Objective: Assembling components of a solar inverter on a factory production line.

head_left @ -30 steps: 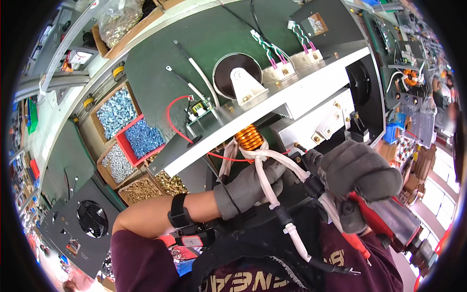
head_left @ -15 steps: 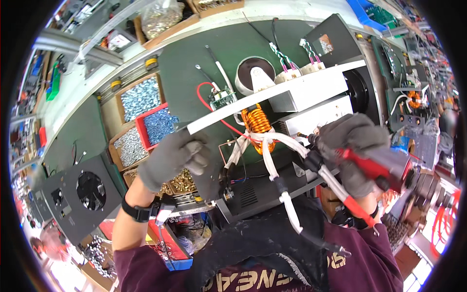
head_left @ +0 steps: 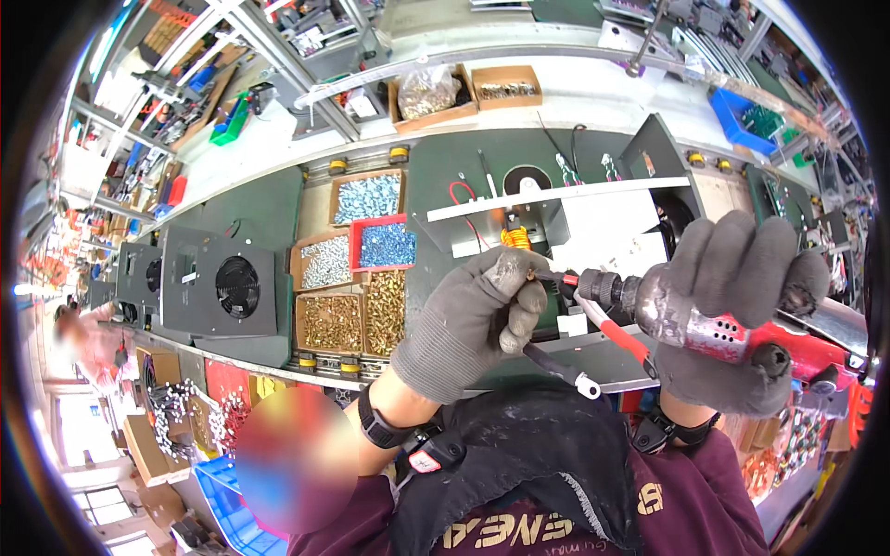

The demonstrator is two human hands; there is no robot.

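Observation:
My right hand, in a grey glove, grips a red and silver power drill, its dark chuck and bit pointing left. My left hand, also gloved in grey, has thumb and fingers pinched together at the tip of the bit. What it pinches is too small to make out. Below it hangs a black-sleeved cable end with a ring lug. A white cable with a red sleeve passes under the drill. Behind my hands stands an opened dark metal housing with a white panel and an orange copper coil, partly covered.
To the left sit boxes of silver screws and brass fasteners, and a red tray of bluish fasteners. A dark fan housing stands farther left. A blue bin lies at the far right.
My left hand has moved right, from beside the fastener boxes to the drill tip, and its fingers have closed. The drill now points left in my right hand. The view has shifted, showing more bench.

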